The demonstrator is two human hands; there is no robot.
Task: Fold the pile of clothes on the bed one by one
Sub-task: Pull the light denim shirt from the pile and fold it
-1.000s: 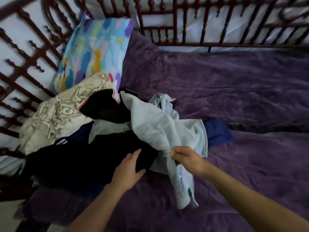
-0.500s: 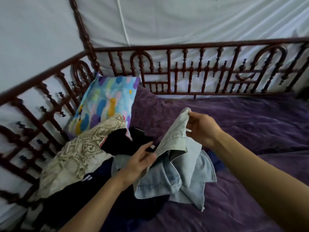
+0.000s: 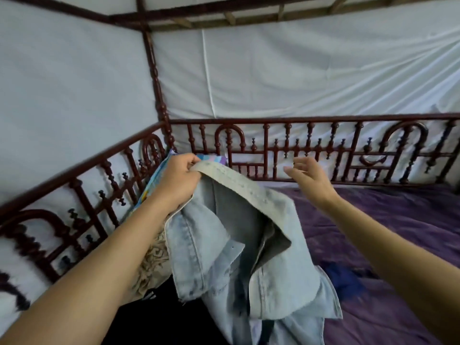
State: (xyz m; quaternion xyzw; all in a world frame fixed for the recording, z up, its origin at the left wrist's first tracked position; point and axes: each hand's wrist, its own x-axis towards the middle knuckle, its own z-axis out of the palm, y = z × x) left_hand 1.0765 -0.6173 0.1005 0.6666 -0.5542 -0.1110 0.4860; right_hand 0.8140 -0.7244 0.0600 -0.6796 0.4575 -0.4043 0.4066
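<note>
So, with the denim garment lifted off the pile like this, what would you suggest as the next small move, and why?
Probably bring the right hand in to pinch the pale band of the denim garment. Only the left hand grips it, the right is open and empty, and the fabric hangs bunched.

Pale denim garment (image 3: 239,245), lifted, hanging crumpled

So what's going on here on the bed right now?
A person is sorting laundry on a bed. Their left hand grips a pale denim garment by its band and holds it up over the purple bedspread. The right hand is open, touching nothing. More clothes lie piled beneath the left arm, unfolded.
</note>
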